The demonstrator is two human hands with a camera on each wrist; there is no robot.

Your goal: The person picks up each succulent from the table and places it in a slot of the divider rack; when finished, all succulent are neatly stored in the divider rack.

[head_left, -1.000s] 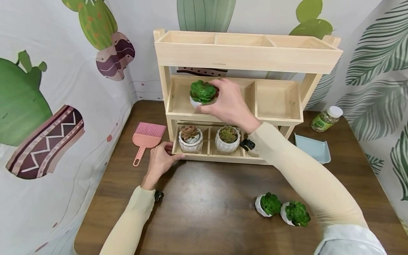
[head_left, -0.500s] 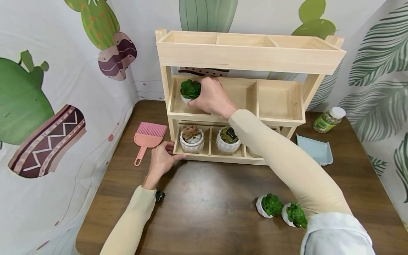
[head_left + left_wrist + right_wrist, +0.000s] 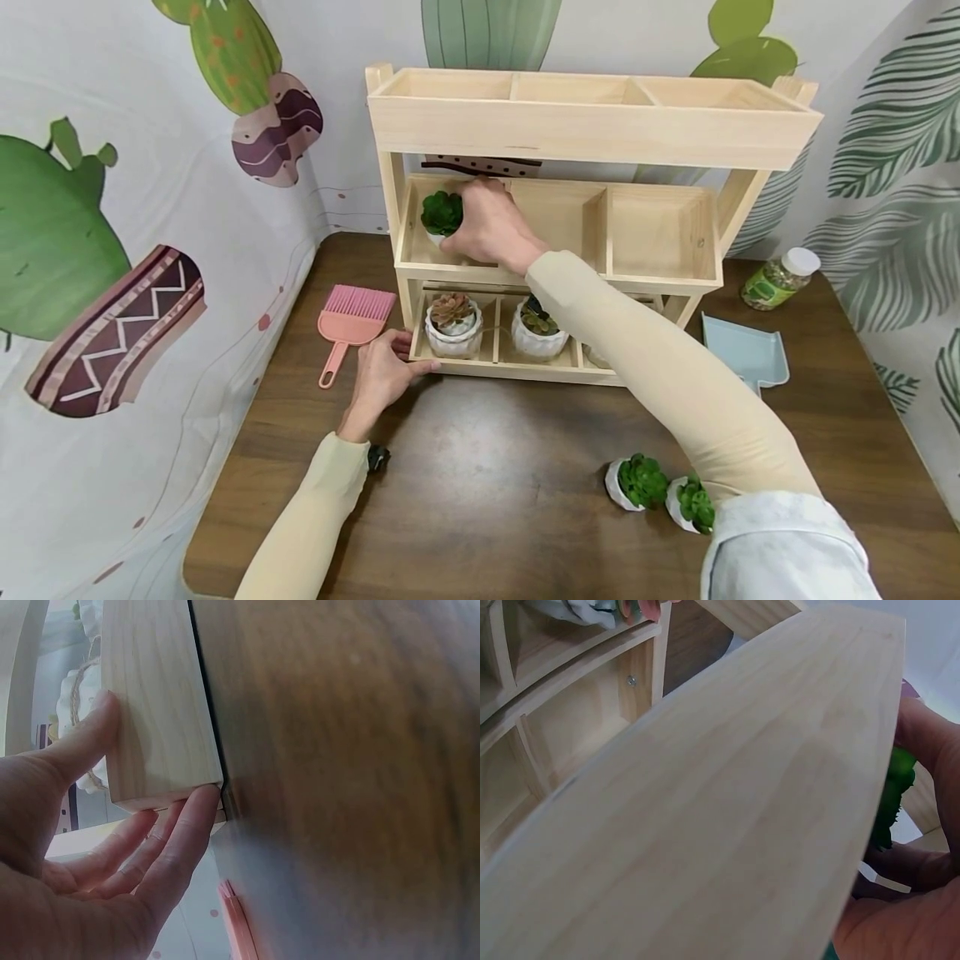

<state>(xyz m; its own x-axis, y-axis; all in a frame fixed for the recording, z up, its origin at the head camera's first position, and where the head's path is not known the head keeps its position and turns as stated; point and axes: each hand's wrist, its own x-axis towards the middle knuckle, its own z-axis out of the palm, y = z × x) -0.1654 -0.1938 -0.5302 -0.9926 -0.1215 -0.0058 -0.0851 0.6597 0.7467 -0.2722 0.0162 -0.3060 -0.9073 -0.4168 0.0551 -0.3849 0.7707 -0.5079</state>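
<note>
In the head view, my right hand holds a small green succulent in a white pot, inside the left compartment of the middle tier of a pale wooden plant shelf. Thumb and fingers are round the pot, hiding much of it. The right wrist view shows the succulent partly behind a wooden board. My left hand grips the lower left corner of the bottom tier. Seen from the left wrist, the thumb lies on the front board and the fingers press its end.
The bottom tier holds a reddish succulent and a green-brown one in white pots. Two more potted green succulents lie tilted on the table, front right. A pink brush lies left; a blue dustpan and a jar are right.
My right hand has moved left with the potted succulent and lowered it into the left compartment of the middle tier. My left hand stays at the shelf's corner.
</note>
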